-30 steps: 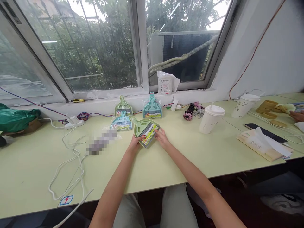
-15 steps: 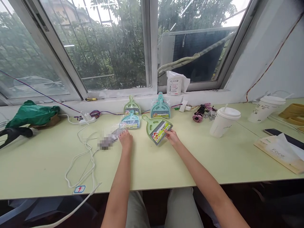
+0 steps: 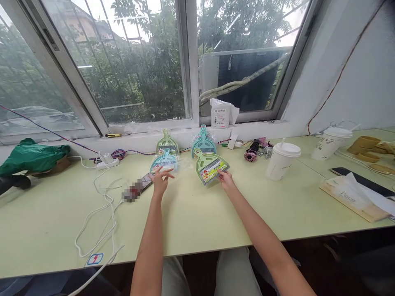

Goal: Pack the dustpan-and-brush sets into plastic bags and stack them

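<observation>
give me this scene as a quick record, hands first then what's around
left hand: open, fingers spread, near phone and blue dustpan set; contact unclear
right hand: holds green dustpan set by its wide edge
near window wall: second green set, blue stack
table right: two lidded cups, tissue pack
table left: green bag

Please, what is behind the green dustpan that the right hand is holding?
Behind the green dustpan in the right hand is a stack of teal dustpans; its handles and upper part show. Its lower edge is partly covered, and the table directly behind is hidden.
</observation>
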Available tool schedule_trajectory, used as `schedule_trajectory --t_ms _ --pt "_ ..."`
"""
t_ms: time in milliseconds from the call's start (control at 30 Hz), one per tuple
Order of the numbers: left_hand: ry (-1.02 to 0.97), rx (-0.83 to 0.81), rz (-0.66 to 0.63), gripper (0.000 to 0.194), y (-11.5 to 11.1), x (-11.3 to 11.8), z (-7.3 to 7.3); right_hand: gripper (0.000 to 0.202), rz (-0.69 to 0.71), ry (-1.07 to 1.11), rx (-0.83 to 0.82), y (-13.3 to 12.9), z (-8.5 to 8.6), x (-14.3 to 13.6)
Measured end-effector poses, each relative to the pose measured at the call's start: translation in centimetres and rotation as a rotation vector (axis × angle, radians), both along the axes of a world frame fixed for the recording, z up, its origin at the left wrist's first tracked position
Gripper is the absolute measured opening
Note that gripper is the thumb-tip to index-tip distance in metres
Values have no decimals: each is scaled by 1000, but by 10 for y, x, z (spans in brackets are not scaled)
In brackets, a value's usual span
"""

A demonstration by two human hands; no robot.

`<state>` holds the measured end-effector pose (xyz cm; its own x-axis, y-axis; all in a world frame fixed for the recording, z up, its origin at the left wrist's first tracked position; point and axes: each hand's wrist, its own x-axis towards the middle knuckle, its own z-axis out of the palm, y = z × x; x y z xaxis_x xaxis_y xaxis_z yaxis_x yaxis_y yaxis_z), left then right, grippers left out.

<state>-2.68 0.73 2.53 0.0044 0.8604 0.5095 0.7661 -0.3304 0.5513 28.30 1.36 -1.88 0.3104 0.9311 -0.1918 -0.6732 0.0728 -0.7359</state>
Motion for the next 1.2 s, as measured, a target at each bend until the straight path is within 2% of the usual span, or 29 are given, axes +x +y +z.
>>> schedule_trajectory --t_ms 33,100,167,200,267,400,533,600,700,767,867,1000,1100,1200 --pt "7 -7 56 36 1 -6 -2 24 -7 -7 -15 1 0 1" --pt "10 51 261 40 2 -14 -5 25 -11 -31 -35 2 -1 1" --pt "25 150 459 45 0 -12 -7 25 -1 -58 -44 2 -2 0" --pt "48 185 499 48 -2 -6 -7 24 4 -69 -48 2 -3 -1" --pt "134 191 423 49 -4 11 -10 23 15 -87 -59 1 -4 -4" --pt "338 38 80 51 -2 45 -26 23 34 -127 -55 -1 -4 -7" --pt "492 -68 -55 43 4 44 -40 24 55 -156 -56 -2 -3 -8" --pt "537 -30 -39 47 5 35 -39 24 79 -165 -54 -2 -3 -7" --pt "516 40 72 45 4 25 -33 25 112 -179 -53 -2 -4 -8" --pt "456 52 130 41 2 28 -30 26 134 -199 -63 -3 -4 -9" --pt "381 31 150 33 0 41 -33 26 171 -225 -91 -5 -1 -12" --pt "392 -33 145 41 0 54 -42 20 227 -239 -114 -8 4 -13" --pt "388 -81 174 33 3 51 -45 17 287 -260 -111 -9 6 -11" --pt "355 -101 222 35 3 45 -44 18 329 -293 -129 -9 8 -6"
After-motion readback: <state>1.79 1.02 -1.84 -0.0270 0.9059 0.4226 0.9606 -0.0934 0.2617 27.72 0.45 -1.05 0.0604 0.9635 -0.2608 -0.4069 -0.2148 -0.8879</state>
